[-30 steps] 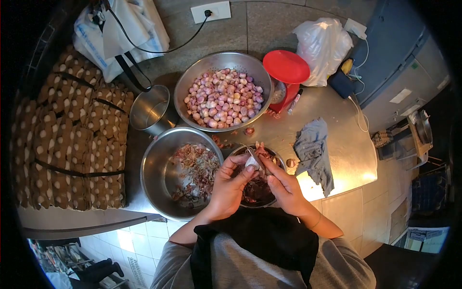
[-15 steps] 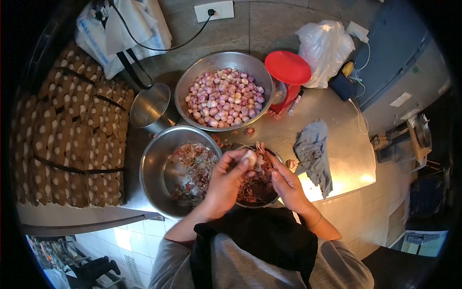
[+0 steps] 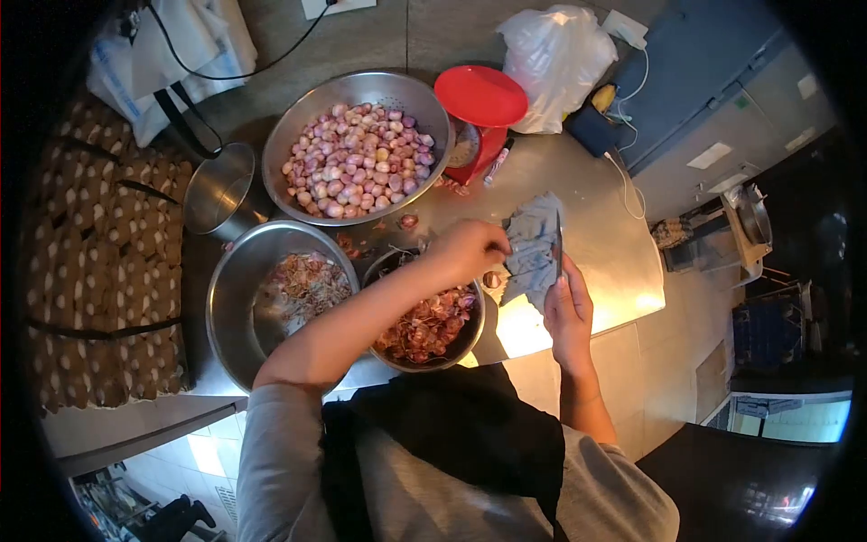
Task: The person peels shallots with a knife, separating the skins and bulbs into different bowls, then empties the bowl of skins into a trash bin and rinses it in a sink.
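My right hand (image 3: 569, 312) grips a small knife (image 3: 558, 242), its blade pointing away from me over a crumpled grey-blue cloth (image 3: 531, 239). Reaching across the bowl of peels, my left hand (image 3: 474, 251) has curled fingers at the cloth's left edge; what they hold, if anything, is hidden. Beneath that hand lies a shallot (image 3: 492, 279). Reddish-brown shallot skins (image 3: 429, 330) fill a smaller metal bowl (image 3: 479, 330) under my left forearm. A large metal colander (image 3: 278, 135) contains many peeled shallots (image 3: 361, 163).
To the left, a wide metal bowl (image 3: 221, 316) contains pale peel scraps, with a metal pot (image 3: 217, 194) behind it. Stacked egg trays (image 3: 108, 271) stand far left. Behind the cloth are a red scale (image 3: 483, 99) and a white plastic bag (image 3: 555, 63).
Both hands have moved right from the peel bowl to the cloth. The pale shallot seen in my left fingers no longer shows. The knife now stands out clearly in my right hand. My view has shifted right.
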